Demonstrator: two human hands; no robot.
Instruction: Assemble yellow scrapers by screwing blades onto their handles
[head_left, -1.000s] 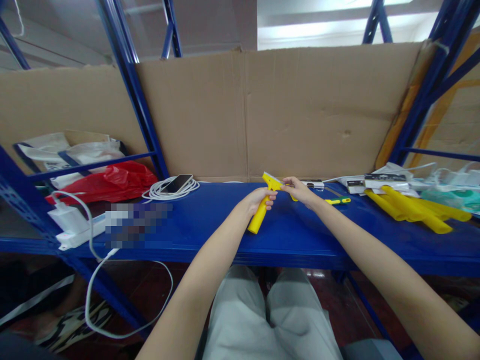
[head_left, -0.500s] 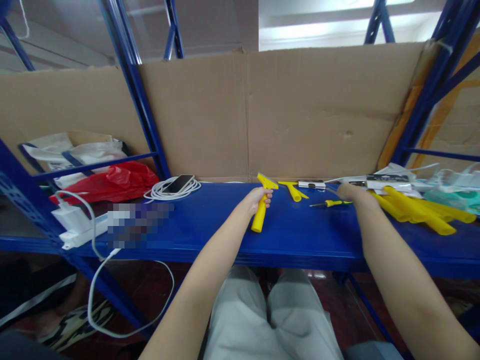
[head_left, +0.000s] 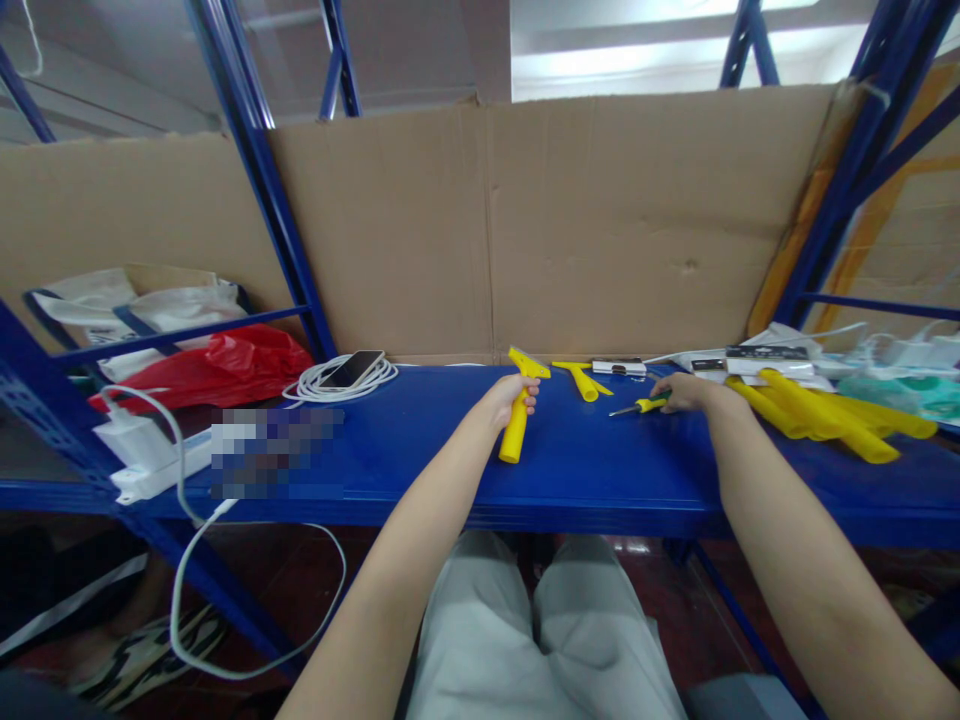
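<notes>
My left hand (head_left: 517,398) is closed around the neck of a yellow T-shaped scraper (head_left: 514,440), whose wide head points up and away from me. At the right, my right hand (head_left: 684,393) has its fingers closed on the handle end of a screwdriver (head_left: 643,406) with a yellow and green grip. The shaft points left, low over the blue shelf. Between the hands and farther back lies a second yellow T-shaped piece (head_left: 583,383). Just behind the screwdriver sits a small white and black box (head_left: 619,368).
Several yellow tubular pieces (head_left: 847,420) lie at the right, near black and white packages (head_left: 772,362). On the left are a phone (head_left: 354,369) on a coiled white cable (head_left: 300,390), a power strip (head_left: 161,473) and a red bag (head_left: 217,365). Cardboard (head_left: 600,230) stands behind the blue shelf (head_left: 585,480).
My right hand has come left and down onto the screwdriver's handle and taken hold, and the handle end has tilted up a little. My left hand still holds the scraper in place.
</notes>
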